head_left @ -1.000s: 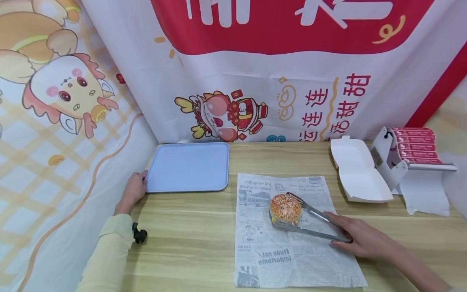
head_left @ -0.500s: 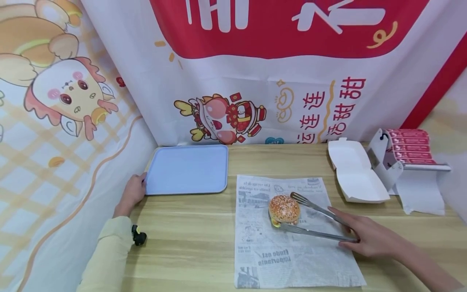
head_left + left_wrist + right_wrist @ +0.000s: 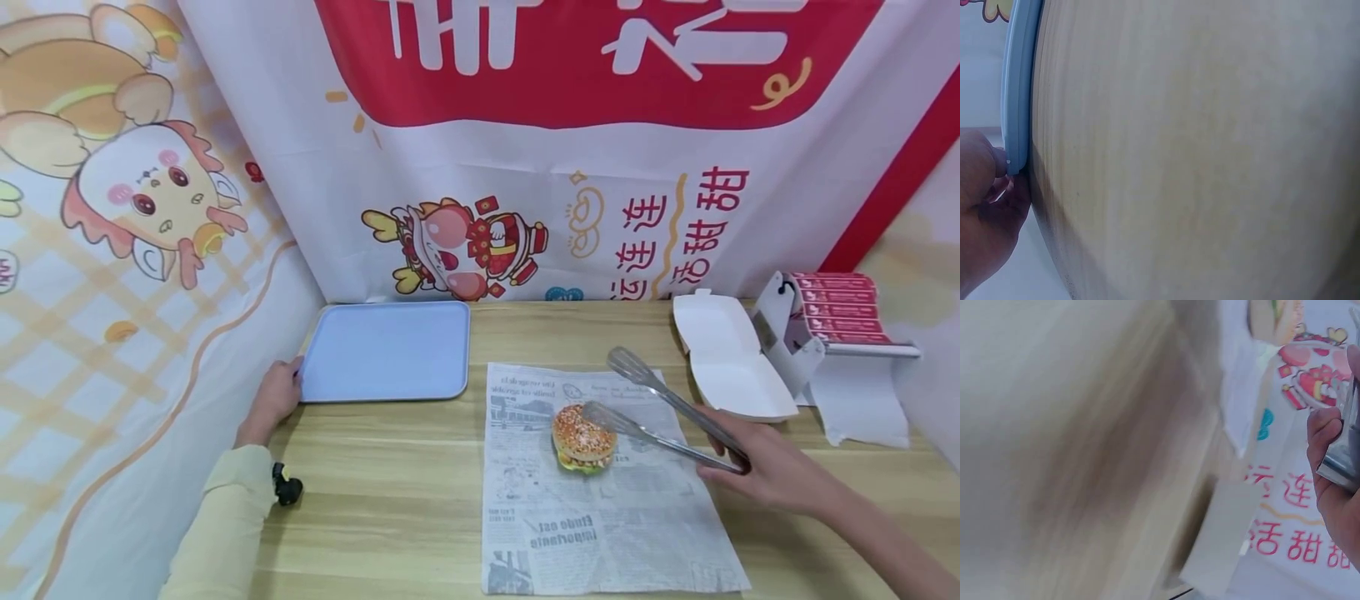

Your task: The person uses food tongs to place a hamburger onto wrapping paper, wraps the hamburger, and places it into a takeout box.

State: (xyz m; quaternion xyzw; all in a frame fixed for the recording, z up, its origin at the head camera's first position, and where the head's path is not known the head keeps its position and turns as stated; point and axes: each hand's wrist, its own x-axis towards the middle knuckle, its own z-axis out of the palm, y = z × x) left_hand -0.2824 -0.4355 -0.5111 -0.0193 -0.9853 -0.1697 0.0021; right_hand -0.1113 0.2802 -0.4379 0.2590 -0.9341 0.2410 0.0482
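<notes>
Fingers curled, my right hand [image 3: 772,464] holds the metal tongs [image 3: 677,402], spread wider than before; they no longer flank the burger [image 3: 582,435], one tip now over its right edge. The burger stays on the printed paper [image 3: 652,533]. Farther off, my left hand [image 3: 276,392] still pinches the blue tray's [image 3: 386,350] near left corner.

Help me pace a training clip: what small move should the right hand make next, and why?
I'd judge the right hand should probably draw the long silver metal tongs back, clear of the round sesame-topped burger: it sits upright on the pale grey newsprint-patterned paper, while the tongs' tips stand apart, not gripping it, one overlapping its top in the head view.
</notes>
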